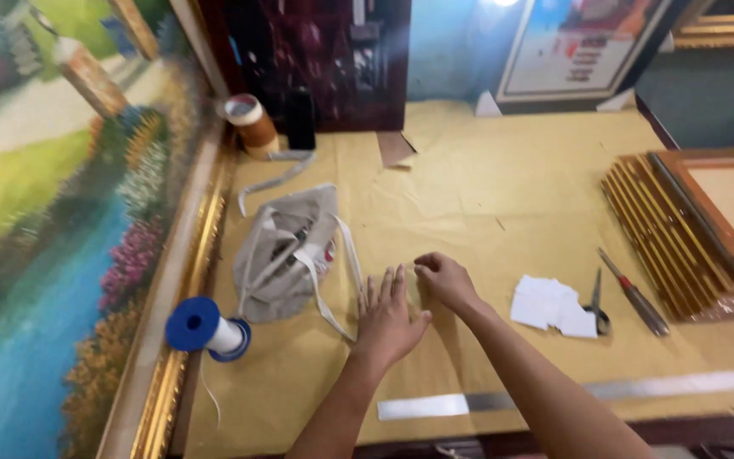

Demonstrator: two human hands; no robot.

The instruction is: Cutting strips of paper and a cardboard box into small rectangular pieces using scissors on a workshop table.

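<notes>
paper sheet: a tan kraft paper sheet (503, 178) covers the table and lies under both hands near the front edge; creases run across it.
left hand: the left hand (388, 319) lies flat on the paper, fingers spread and released, holding nothing, pressing the sheet down.
right hand: the right hand (443, 280) is just beyond the left, fingers curled together in a pinch at the paper surface; whether it grips a fold of paper or some small thing, I cannot tell.
risk at the hands: thin paper pinched while pinned close by could tear or crease, if the pull is sharp.
cloth bag: a grey cloth bag (286, 255) with white straps lies just left of the left hand; a strap runs close to the fingers and could snag.
spool: a blue-ended spool (206, 327) of white cord lies on its side near the gilded frame (182, 280) of a large landscape painting; it might roll.
scissors and screwdriver: scissors (596, 306) and a red-handled screwdriver (636, 295) lie right of the hands, beside white paper pieces (550, 304); a careless sweep of the forearm could meet the blades.
metal ruler: a long metal ruler (571, 393) lies along the front edge, under the right forearm, and could be nudged off.
further off: a tape roll (248, 119) and stacked wooden frames (690, 221).
</notes>
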